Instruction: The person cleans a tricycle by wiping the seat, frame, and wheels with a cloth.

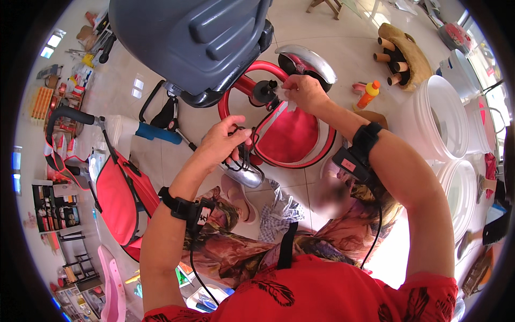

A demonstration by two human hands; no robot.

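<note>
My left hand (225, 141) holds a thin black cord (242, 161) that hangs in loops over a chrome fender (253, 177). Between the fingers of my right hand (306, 93) is a crumpled white tissue or rag (285, 96). It is close beside a black tube end (263, 91) on a red metal frame (243, 85), which looks like part of a child's tricycle. Below that hand lies a round red fabric piece (287, 137) with grey trim and black piping. A large grey plastic seat (185, 44) stands beyond the frame, and a second chrome fender (316, 60) is to its right.
Large white buckets (428, 116) line the right side. An orange-capped yellow bottle (367, 95) and a tan stool with several legs (406, 60) are on the tiled floor. A red fabric stroller part (124, 197) lies left. A checked plastic bag (279, 211) rests between my feet.
</note>
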